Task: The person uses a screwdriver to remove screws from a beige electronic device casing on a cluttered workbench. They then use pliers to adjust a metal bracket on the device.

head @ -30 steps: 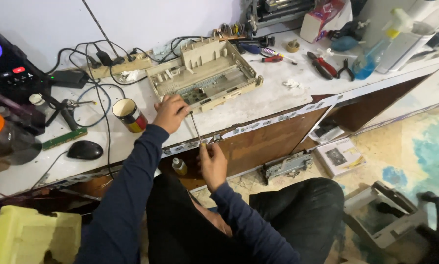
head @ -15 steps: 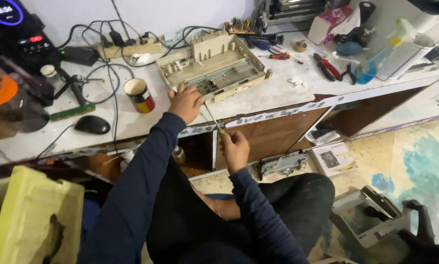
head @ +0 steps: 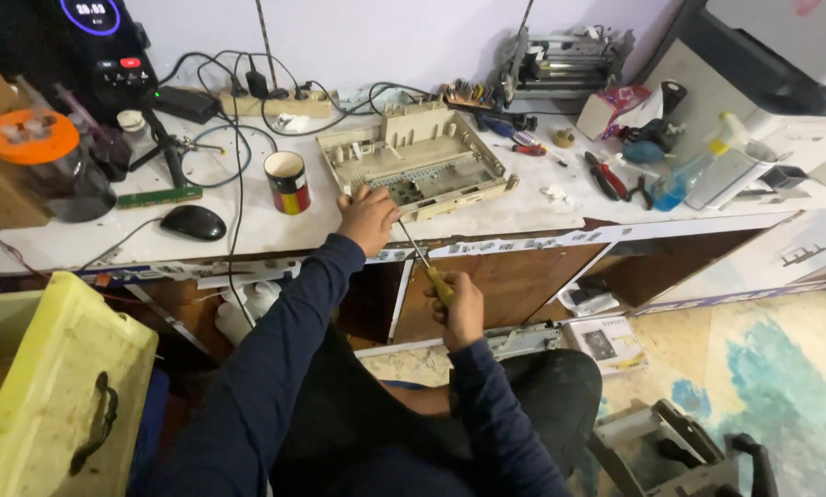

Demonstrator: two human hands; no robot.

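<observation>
You sat at a cluttered white tabletop (head: pixel 247 230), looking down at both hands. Your left hand (head: pixel 369 219) rested on the near left corner of a beige plastic chassis (head: pixel 417 158), an open, stripped machine frame lying flat on the tabletop, fingers curled over its edge to steady it. Your right hand (head: pixel 459 308) hung lower and nearer to you, below the tabletop's edge, its grip clenched round the yellow handle of a screwdriver (head: pixel 422 262).

The screwdriver's long axis ran from your right hand up and to the left, far end toward the chassis. Its tip met the near edge of the chassis just beside your left hand. So the chassis lay farther away and slightly left of your right grip, and your left hand was the nearer one to it. Whether the tip sat in a screw head could not be made out; that spot was too small to read.

Left of the chassis stood a striped cup (head: pixel 287 181), and farther left a black mouse (head: pixel 193 222). Red-handled pliers (head: pixel 606 177) lay to the right. A yellow case (head: pixel 58 396) at the near left was cut off by the picture's edge.
</observation>
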